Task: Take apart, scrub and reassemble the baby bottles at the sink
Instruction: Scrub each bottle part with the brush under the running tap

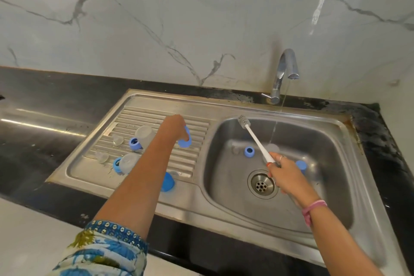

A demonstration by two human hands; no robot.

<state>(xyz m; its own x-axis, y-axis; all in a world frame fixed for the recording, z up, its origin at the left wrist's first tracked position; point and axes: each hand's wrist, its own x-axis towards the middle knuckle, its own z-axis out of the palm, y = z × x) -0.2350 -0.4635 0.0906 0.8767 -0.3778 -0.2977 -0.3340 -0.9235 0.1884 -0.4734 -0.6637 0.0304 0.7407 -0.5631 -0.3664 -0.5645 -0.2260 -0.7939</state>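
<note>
Mid-task, cleaning stage is under way and reassembly is not started, I judge. Nearest me, a blue cap (pixel 167 182) is lying at the near edge of the drainboard (pixel 197 132). My right hand (pixel 289 177) is gripping the bottle brush (pixel 255 139) by its handle end over the sink basin (pixel 324 141), bristles pointing up toward the running tap (pixel 284 74). 1 blue ring (pixel 249 151) and another blue piece (pixel 301 166) are sitting in the basin, still to scrub. My left hand (pixel 177 129) is pinching a blue collar (pixel 186 139) over the drainboard's right side. Further left, 2 clear bottles (pixel 145 135), 2 blue rings (pixel 134 143) and 2 clear teats (pixel 117 140) are lying apart.
</note>
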